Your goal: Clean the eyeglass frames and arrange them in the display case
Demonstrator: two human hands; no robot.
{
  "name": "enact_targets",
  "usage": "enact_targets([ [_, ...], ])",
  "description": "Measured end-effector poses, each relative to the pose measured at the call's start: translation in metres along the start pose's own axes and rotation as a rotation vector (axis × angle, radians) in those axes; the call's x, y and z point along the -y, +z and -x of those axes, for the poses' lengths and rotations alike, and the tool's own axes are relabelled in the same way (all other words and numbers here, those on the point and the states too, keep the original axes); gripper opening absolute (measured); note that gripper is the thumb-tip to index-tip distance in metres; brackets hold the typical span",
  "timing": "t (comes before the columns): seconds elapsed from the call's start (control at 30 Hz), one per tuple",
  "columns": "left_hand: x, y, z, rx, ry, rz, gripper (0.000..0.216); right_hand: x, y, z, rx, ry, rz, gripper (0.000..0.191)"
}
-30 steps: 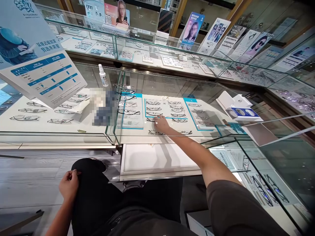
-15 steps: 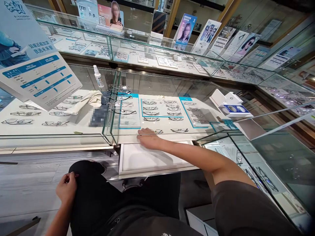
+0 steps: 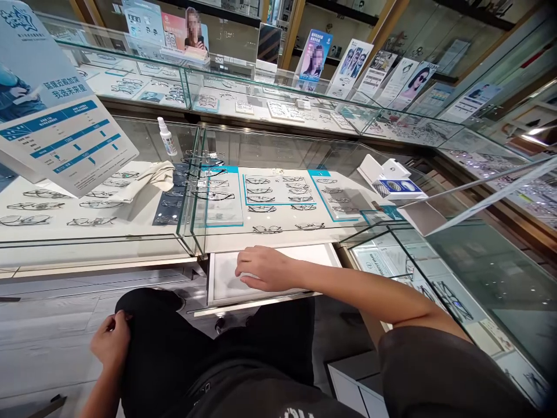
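Glass display case [image 3: 278, 145] holding about a dozen spectacle frames [image 3: 261, 191] in rows on its white floor, with one white pull-out drawer [image 3: 226, 284] drawn open below its front edge. Right hand [image 3: 263, 268] rests palm down on the drawer's bare surface, fingers loosely spread, holding nothing. Left hand [image 3: 111, 342] pinches black trouser fabric [image 3: 165, 348] at the knee; one spray bottle [image 3: 166, 137] stands on the glass top.

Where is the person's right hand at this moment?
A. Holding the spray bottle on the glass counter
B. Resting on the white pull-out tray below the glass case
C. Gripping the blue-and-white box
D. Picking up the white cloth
B. The right hand lies flat on the white pull-out tray under the glass case, well away from the spray bottle, the cloth and the blue-and-white box.
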State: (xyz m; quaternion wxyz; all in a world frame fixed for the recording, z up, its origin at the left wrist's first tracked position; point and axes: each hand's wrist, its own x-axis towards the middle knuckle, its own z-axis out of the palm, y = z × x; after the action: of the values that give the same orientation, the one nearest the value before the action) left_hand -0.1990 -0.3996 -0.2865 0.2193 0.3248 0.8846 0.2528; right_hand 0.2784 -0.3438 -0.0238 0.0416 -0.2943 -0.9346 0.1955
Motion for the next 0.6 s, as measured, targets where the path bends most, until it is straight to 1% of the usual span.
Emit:
enact_targets([
  [0.1, 0.001, 0.0, -0.001, 0.0, 0.005, 0.002, 0.033, 0.001, 0.001, 0.005, -0.086, -0.012, 0.073, 0.027],
  [0.27, 0.0, -0.003, 0.001, -0.002, 0.03, -0.015, 0.034, -0.004, 0.009, 0.006, -0.151, -0.014, 0.178, 0.027],
  [0.33, -0.001, -0.005, 0.003, -0.009, 0.046, -0.012, 0.034, -0.008, 0.006, 0.006, -0.197, -0.019, 0.207, 0.027],
  [0.4, -0.004, -0.008, 0.007, -0.029, 0.076, -0.011, 0.034, -0.016, -0.003, 0.007, -0.263, 0.001, 0.221, 0.027],
  [0.47, -0.012, -0.012, 0.013, -0.066, 0.108, 0.002, 0.034, -0.031, -0.016, 0.009, -0.348, 0.063, 0.211, 0.026],
  [0.53, -0.028, -0.021, 0.022, -0.105, 0.162, 0.05, 0.034, -0.053, -0.032, 0.014, -0.438, 0.166, 0.201, 0.027],
  [0.57, -0.04, -0.028, 0.027, -0.123, 0.219, 0.094, 0.034, -0.066, -0.039, 0.018, -0.482, 0.225, 0.207, 0.027],
  [0.6, -0.055, -0.037, 0.033, -0.15, 0.32, 0.122, 0.036, -0.079, -0.046, 0.022, -0.515, 0.29, 0.221, 0.028],
])
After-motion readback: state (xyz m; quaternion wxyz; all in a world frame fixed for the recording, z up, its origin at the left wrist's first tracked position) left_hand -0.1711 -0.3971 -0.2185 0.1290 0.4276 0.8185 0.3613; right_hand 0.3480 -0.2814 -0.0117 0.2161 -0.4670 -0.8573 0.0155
